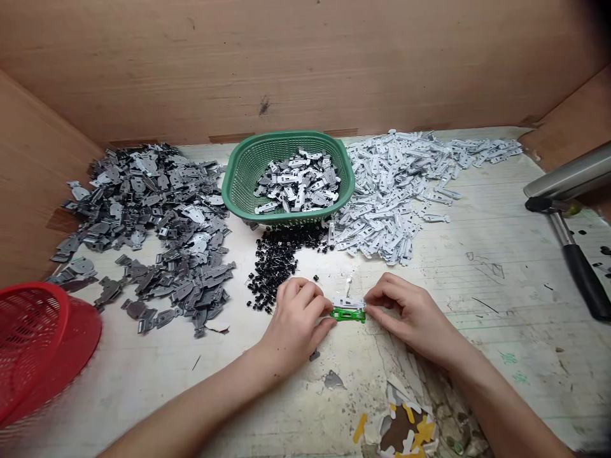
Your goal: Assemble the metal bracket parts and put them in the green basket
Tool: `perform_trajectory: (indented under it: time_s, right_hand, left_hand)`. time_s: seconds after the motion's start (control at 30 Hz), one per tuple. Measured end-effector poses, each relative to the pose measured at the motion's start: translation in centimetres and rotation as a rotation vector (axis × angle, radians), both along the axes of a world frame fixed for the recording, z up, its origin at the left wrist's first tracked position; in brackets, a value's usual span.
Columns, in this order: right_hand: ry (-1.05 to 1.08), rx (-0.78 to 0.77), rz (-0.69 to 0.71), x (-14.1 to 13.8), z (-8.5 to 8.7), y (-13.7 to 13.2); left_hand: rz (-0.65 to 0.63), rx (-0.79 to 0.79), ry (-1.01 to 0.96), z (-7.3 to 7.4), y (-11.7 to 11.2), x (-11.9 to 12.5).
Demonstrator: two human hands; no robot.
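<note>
Probably light, stiff & a bit slick, the white strip (pixel 348 303) lies against the green strip (pixel 349 315) btwn hands; L hand (pixel 301 318) & R hand (pixel 414 313) pinch the pair's opp. ends (best hold, imo).

In front of the basket (pixel 231 181), left hand (pixel 296 317) and right hand (pixel 414 316) grip 1 white piece (pixel 346 302) and 1 green piece (pixel 351 317).

Illumination is moderate and even, apparently from overhead; the pale counter (pixel 439 267) reads brightest. Shadows are soft and faint. Glare streaks the metal tube (pixel 568 175). The upper right corner falls dark. The fingers (pixel 319 308) are acceptably sharp; the red basket (pixel 83 337) appears stretched and softened at the left edge.
</note>
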State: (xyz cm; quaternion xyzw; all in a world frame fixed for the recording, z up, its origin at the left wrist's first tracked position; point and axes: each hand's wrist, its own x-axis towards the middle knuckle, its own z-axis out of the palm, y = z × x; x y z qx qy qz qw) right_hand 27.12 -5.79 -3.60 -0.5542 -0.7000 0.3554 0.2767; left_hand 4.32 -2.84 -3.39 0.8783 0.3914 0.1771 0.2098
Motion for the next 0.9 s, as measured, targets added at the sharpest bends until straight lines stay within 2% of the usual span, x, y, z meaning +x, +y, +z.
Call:
perform_trajectory:
  time_s: [0.47, 0.73, 0.9]
  right_hand:
    - [-0.047, 0.042, -0.042, -0.5, -0.7, 0.2]
    - [-0.044, 0.073, -0.063, -0.7, -0.7, 0.3]
    - [0.030, 0.069, -0.159, 0.1, -0.5, 0.3]
  left_hand:
    - [0.005, 0.010, -0.009, -0.3, 0.1, 0.1]
    - [0.015, 0.033, -0.015, 0.0, 0.0, 0.2]
    - [0.038, 0.051, -0.005, 0.0, 0.1, -0.1]
